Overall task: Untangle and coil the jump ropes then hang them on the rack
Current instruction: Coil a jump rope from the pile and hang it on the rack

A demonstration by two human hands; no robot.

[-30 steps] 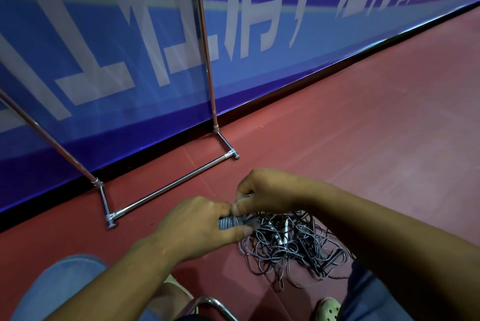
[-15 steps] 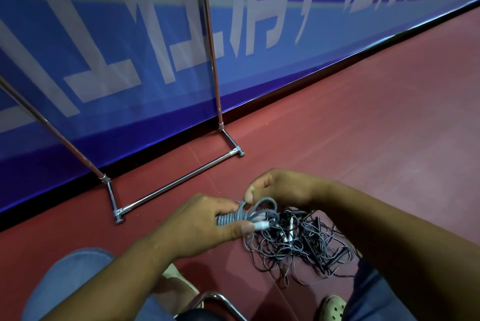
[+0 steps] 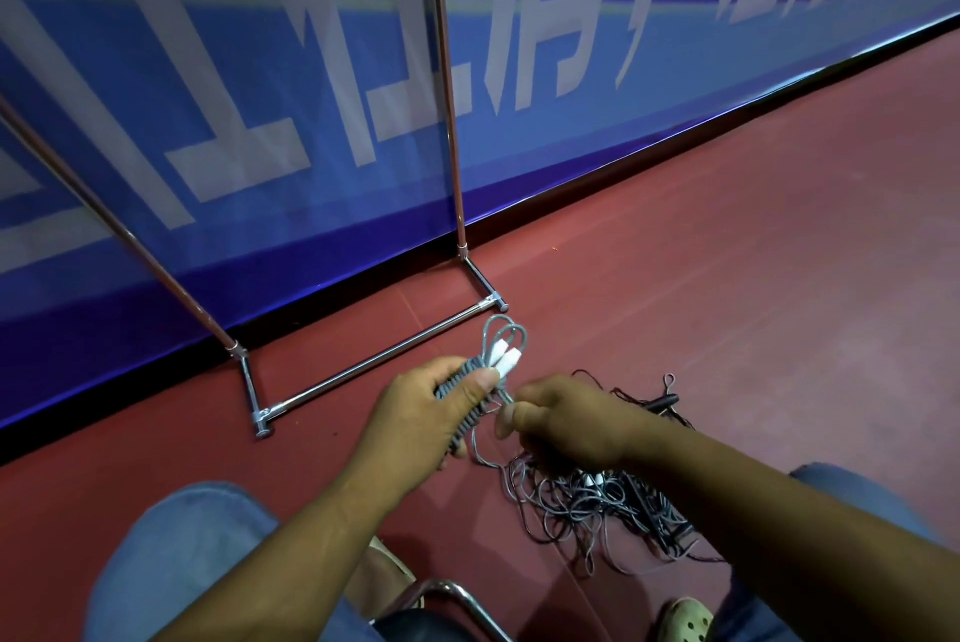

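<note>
My left hand [image 3: 423,415] grips one wound rope [image 3: 469,420], right hand [image 3: 569,420] pinching its tail [image 3: 508,394]. Lower right, the tangle [image 3: 597,501] awaits; so does the rack [image 3: 374,363].

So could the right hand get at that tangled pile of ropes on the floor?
Probably yes: the tangled pile lies close beneath the right hand with nothing between, though that hand pinches a grey cord and would have to let go first.

Rack [image 3: 451,121] uprights cut off at 12 and 10 o'clock. Banner [image 3: 675,85] text blurred. Coil [image 3: 464,399] half buried in left hand [image 3: 415,415]; cord [image 3: 480,455] vanishes under right hand [image 3: 569,420], pile [image 3: 597,503] partly behind it.
</note>
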